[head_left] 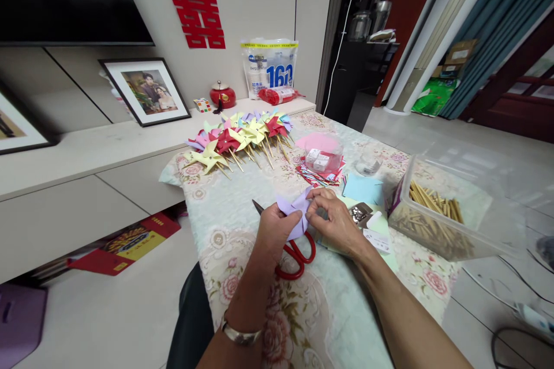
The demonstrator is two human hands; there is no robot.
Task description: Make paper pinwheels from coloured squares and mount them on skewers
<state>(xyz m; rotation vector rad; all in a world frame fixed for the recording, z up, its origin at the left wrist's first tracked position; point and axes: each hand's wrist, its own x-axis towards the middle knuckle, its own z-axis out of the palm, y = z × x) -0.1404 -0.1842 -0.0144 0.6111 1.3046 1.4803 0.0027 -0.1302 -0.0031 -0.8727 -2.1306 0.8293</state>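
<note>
Together, the left hand and right hand pinch purple paper, held just over red scissors on a flowery cloth. Pinwheels lie farther back, and a box of sticks sits on the right.

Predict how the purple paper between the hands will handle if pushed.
The purple paper looks thin, so it is probably very light. Curved where the left hand and right hand hold it, it would likely fold rather than resist. Its bent flaps might spring open if released.
</note>
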